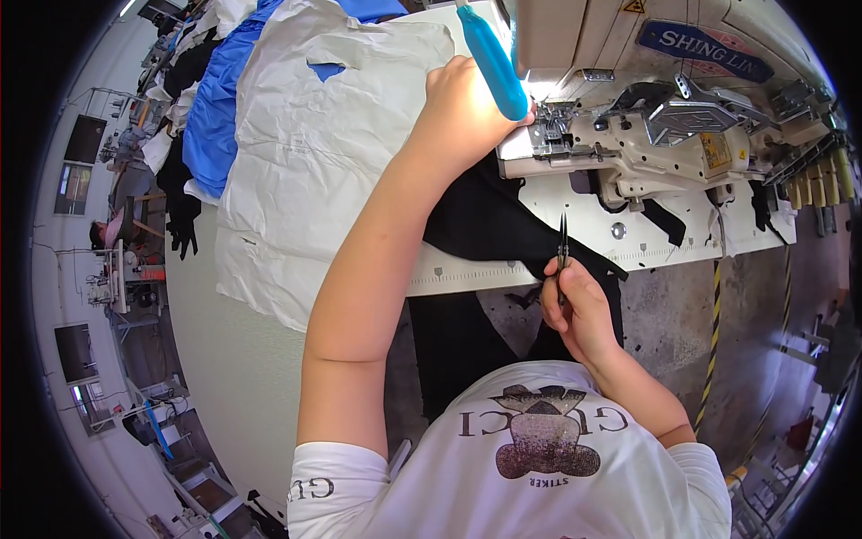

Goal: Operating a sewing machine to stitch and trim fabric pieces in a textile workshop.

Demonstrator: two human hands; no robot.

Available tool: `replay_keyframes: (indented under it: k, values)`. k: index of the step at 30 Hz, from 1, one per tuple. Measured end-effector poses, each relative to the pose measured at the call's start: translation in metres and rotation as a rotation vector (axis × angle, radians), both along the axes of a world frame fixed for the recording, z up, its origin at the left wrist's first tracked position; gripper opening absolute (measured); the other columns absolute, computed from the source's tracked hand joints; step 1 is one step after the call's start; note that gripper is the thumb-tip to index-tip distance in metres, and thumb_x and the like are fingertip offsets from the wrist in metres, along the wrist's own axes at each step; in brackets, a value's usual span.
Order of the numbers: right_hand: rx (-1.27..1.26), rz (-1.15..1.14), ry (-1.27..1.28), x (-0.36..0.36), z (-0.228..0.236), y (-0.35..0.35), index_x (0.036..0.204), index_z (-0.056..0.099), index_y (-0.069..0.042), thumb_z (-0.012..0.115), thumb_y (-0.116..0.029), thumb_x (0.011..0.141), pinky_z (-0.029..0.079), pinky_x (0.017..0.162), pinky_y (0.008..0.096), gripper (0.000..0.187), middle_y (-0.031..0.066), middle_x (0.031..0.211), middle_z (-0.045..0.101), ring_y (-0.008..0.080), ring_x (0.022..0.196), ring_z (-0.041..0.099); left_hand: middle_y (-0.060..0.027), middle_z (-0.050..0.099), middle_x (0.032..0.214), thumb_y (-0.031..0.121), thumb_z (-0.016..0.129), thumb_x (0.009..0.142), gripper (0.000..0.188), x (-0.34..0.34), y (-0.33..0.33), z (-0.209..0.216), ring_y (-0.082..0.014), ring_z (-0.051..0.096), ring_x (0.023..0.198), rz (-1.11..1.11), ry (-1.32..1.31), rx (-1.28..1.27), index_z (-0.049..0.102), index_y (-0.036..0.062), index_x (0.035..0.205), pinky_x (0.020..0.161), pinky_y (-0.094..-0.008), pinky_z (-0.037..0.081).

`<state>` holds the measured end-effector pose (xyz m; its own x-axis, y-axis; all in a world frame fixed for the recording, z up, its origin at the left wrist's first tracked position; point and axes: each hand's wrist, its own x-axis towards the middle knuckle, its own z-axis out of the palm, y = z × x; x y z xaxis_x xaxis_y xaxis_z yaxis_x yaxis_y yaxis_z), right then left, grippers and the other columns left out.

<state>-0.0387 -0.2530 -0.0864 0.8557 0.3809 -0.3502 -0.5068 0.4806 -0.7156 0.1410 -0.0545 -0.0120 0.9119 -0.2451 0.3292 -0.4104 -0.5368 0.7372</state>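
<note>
My left hand (462, 112) reaches to the needle area of a cream sewing machine (646, 148), its wrist over black fabric (485, 211). A blue rounded object (494, 63) in front covers part of that hand, so its fingertips are hidden. The black fabric lies on the white machine table (467, 277) and hangs over the near edge. Closer to me, my right hand (579, 305) is closed around slim, pointed thread snips (563, 238). Their tips point away from me, over the black fabric, and the fingers sit beside the table's edge.
Crumpled white sheet material (305, 162) spreads over the left side, with blue fabric (211, 117) behind it. A black scrap (664, 222) lies on the table right of the fabric. Yellow-black tape (709, 359) marks the floor at right. Several thread cones (822, 184) stand far right.
</note>
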Motion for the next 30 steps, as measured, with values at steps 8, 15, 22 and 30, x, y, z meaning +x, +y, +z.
replay_keyframes:
  k: [8,15,22,30]
  values:
    - [-0.006,-0.015,0.006,-0.002,-0.001,-0.004,0.107,0.048,-0.005,0.040,-0.029,0.103,0.029,0.046,0.0193,0.025,0.0025,0.061,0.049,0.0064,0.046,0.035,-0.0084,0.068,0.082,0.018,0.071,0.074,0.021,-0.002,-0.006,-0.008,-0.0244,0.060,0.085,0.056,-0.061,-0.004,0.065,0.0021,0.085,0.080,-0.0396,0.042]
    - [-0.004,-0.024,0.006,-0.002,-0.001,-0.007,0.107,0.048,-0.005,0.040,-0.029,0.103,0.029,0.047,0.0194,0.025,0.0026,0.061,0.049,0.0067,0.047,0.035,-0.0059,0.060,0.068,0.016,0.069,0.079,0.018,0.000,-0.008,-0.009,-0.0135,0.054,0.059,0.031,-0.185,0.089,0.062,-0.0009,0.078,0.057,-0.0295,0.045]
    - [-0.002,-0.026,0.025,-0.004,-0.003,-0.010,0.107,0.048,-0.006,0.040,-0.028,0.103,0.029,0.047,0.0199,0.024,0.0023,0.061,0.048,0.0068,0.047,0.035,-0.0066,0.051,0.057,0.018,0.067,0.078,0.022,-0.002,-0.011,-0.008,-0.0166,0.047,0.056,0.063,-0.062,0.164,0.058,-0.0012,0.069,0.056,-0.0328,0.037]
    - [-0.018,-0.042,0.028,-0.004,-0.003,-0.013,0.107,0.048,-0.006,0.040,-0.028,0.103,0.029,0.047,0.0202,0.023,0.0021,0.061,0.048,0.0068,0.047,0.035,-0.0090,0.058,0.070,0.019,0.066,0.072,0.018,-0.002,-0.010,-0.005,-0.0244,0.052,0.079,0.094,-0.053,0.196,0.060,0.0026,0.071,0.074,-0.0389,0.037]
